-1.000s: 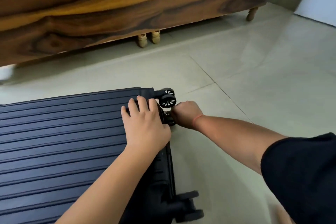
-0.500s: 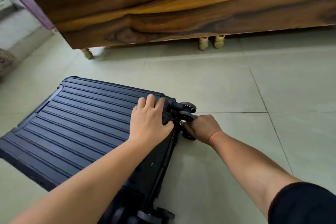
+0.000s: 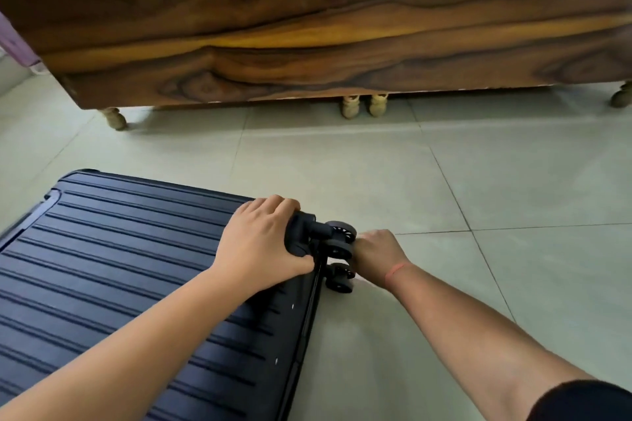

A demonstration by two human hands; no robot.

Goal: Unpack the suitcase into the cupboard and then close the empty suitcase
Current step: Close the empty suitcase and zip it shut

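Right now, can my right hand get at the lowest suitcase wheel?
Probably yes: the right hand is curled beside the wheels, the lowest wheel sits uncovered just below it, and the left hand grips the suitcase corner above.

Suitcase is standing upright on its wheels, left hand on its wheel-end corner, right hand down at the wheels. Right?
Not upright. The head view shows the suitcase lying flat on the floor, ribbed shell up, its wheels sticking out sideways. The rest holds: left hand on the wheel-end corner, right hand down at the wheels.
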